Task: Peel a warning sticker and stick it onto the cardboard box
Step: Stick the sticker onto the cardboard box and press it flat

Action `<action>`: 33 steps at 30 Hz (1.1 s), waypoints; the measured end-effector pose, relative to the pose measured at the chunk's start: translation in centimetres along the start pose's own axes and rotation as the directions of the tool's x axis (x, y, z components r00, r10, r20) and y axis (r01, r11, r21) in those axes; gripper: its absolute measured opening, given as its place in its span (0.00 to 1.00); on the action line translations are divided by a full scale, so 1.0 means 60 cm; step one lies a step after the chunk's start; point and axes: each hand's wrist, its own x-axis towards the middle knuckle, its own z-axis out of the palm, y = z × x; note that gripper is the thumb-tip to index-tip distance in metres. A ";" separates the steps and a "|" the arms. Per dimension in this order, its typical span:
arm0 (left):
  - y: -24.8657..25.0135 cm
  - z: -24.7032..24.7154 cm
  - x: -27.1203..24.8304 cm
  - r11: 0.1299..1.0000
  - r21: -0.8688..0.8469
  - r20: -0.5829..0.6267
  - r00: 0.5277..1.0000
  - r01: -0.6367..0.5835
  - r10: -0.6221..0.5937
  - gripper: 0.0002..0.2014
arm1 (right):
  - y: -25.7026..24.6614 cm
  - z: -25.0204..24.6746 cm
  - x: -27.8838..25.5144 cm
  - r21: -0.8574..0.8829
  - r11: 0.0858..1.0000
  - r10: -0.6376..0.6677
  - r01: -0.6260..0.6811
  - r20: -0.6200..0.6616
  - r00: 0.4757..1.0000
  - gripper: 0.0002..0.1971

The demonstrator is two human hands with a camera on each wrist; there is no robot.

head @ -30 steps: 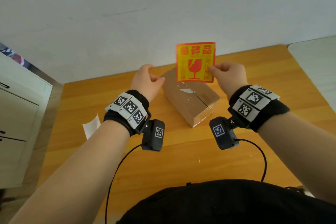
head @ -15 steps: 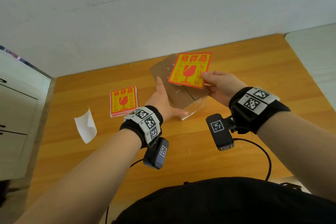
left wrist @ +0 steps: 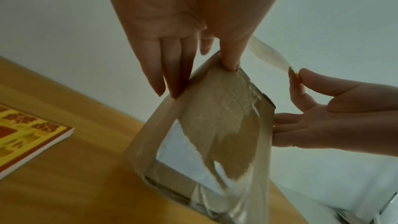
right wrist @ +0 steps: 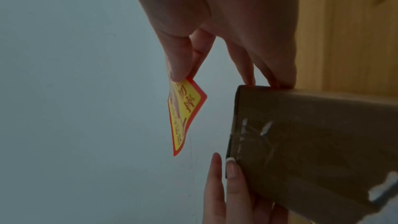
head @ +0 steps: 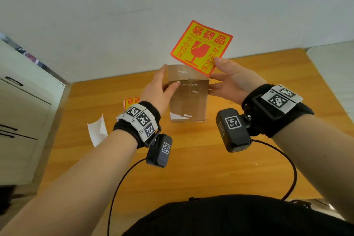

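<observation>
- Bright, even and diffuse in the head view; only faint shadows on the table [head: 191,178].
- White glare on the tape of the cardboard box [head: 188,101].
- Sharp print on the warning sticker [head: 202,48].
- Bends straight edges at 3 and 9 o'clock.
- Dim, greenish and grainy in both wrist views, left hand [left wrist: 193,23] and right hand [right wrist: 215,14] backlit against the pale wall [right wrist: 64,74].
- Smears with motion blur toward 6 o'clock in the left wrist view.

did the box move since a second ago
Yes. The box lay flat on the table; now it is upright on end, gripped by the left hand.
</observation>
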 end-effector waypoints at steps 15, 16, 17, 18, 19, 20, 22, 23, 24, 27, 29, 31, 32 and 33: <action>-0.004 -0.032 0.036 0.996 0.062 0.045 0.996 0.067 -0.070 0.35 | -0.011 0.029 0.033 0.027 1.000 -0.017 0.017 0.022 1.000 0.10; -0.004 -0.031 0.037 0.993 0.110 0.016 0.999 0.034 -0.036 0.32 | -0.010 0.028 0.035 0.030 0.999 -0.014 0.014 0.018 1.000 0.10; -0.006 -0.031 0.040 0.988 0.156 0.000 1.000 0.006 -0.006 0.29 | -0.010 0.027 0.038 0.032 0.999 -0.012 0.012 0.012 1.000 0.10; -0.008 -0.031 0.042 0.980 0.199 0.001 1.000 -0.019 0.020 0.27 | -0.009 0.026 0.040 0.033 0.999 -0.012 0.012 0.008 1.000 0.10; -0.010 -0.030 0.045 0.971 0.237 0.018 0.999 -0.045 0.041 0.25 | -0.009 0.025 0.041 0.036 0.999 -0.014 0.013 0.007 1.000 0.10; -0.013 -0.029 0.048 0.961 0.268 0.045 0.997 -0.072 0.062 0.23 | -0.008 0.025 0.042 0.039 0.999 -0.018 0.017 0.009 1.000 0.10; -0.016 -0.028 0.052 0.944 0.307 0.105 0.990 -0.118 0.090 0.24 | -0.008 0.025 0.041 0.044 0.999 -0.024 0.023 0.005 1.000 0.09; -0.016 -0.027 0.054 0.943 0.308 0.134 0.987 -0.124 0.086 0.27 | -0.007 0.025 0.040 0.043 0.999 -0.022 0.022 0.000 1.000 0.09; -0.014 -0.026 0.056 0.946 0.305 0.163 0.984 -0.114 0.066 0.32 | -0.007 0.025 0.038 0.042 0.999 -0.019 0.019 -0.004 1.000 0.08; -0.005 -0.022 0.060 0.913 0.397 0.198 0.980 -0.088 0.008 0.50 | -0.003 0.027 0.036 0.054 0.999 0.001 -0.001 -0.004 1.000 0.07; 0.002 -0.019 0.063 0.860 0.499 0.168 0.986 -0.101 0.018 0.55 | 0.001 0.027 0.036 0.064 0.998 0.014 -0.013 -0.013 1.000 0.07; 0.009 -0.015 0.065 0.812 0.572 0.141 0.989 -0.117 0.043 0.51 | 0.003 0.024 0.037 0.079 0.997 0.009 -0.007 -0.036 0.999 0.07; 0.014 -0.015 0.065 0.789 0.602 0.133 0.990 -0.122 0.051 0.48 | 0.003 0.022 0.037 0.090 0.996 -0.002 0.006 -0.050 0.999 0.06; 0.019 -0.015 0.066 0.768 0.628 0.132 0.990 -0.126 0.055 0.46 | 0.002 0.020 0.037 0.104 0.994 -0.016 0.023 -0.066 0.998 0.05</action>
